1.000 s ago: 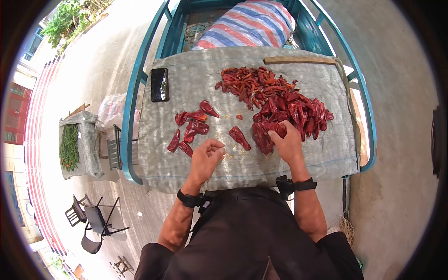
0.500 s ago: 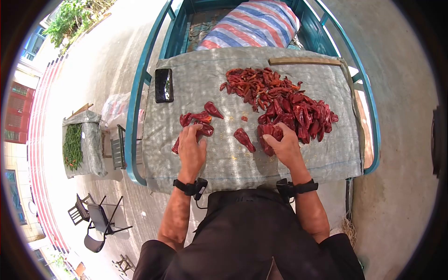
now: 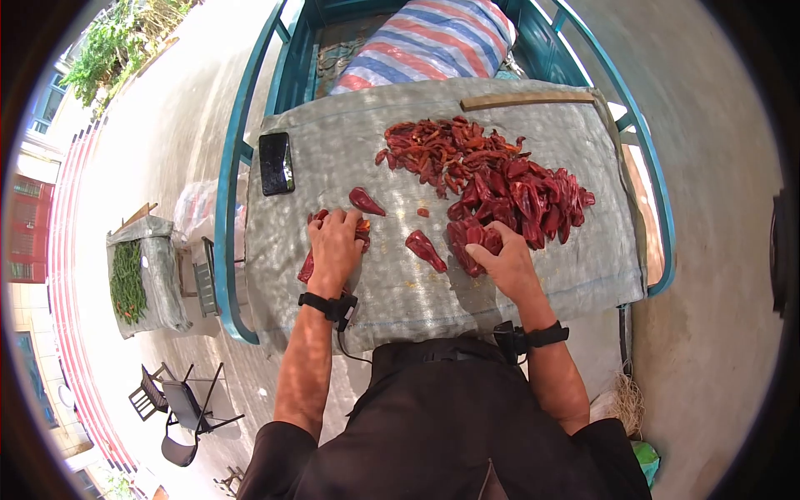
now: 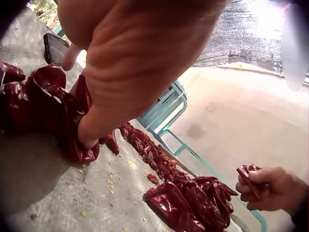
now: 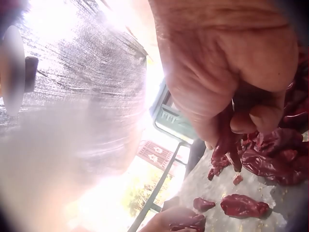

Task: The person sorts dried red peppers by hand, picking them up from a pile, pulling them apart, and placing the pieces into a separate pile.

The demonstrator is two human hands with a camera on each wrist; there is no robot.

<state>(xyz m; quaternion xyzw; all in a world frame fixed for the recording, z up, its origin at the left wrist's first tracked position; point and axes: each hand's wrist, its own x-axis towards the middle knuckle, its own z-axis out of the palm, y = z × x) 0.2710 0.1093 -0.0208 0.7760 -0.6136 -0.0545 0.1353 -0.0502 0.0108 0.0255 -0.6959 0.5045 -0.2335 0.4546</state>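
Note:
My left hand (image 3: 335,250) reaches over a small cluster of dried red peppers (image 3: 306,267) on the left of the grey cloth (image 3: 333,142). Its thumb (image 4: 91,133) is against one glossy pepper in the left wrist view; the other fingers are mostly hidden there. My right hand (image 3: 511,265) holds dark red peppers (image 5: 227,147) between thumb and fingers, beside the front of the big red pepper pile (image 3: 533,200). Between the hands lies a single red pepper (image 3: 426,252), and another pepper (image 3: 367,201) sits just beyond the left hand.
Thinner, shrivelled peppers (image 3: 446,146) lie behind the pile. A phone (image 3: 277,164) is at the cloth's left and a wooden strip (image 3: 527,100) at its back. Teal rails (image 3: 229,192) flank both sides; a striped bag (image 3: 433,42) lies beyond.
My left hand has moved left and forward from bare cloth onto the left pepper cluster, its fingers now over the peppers. The right hand stays at the pile with its peppers.

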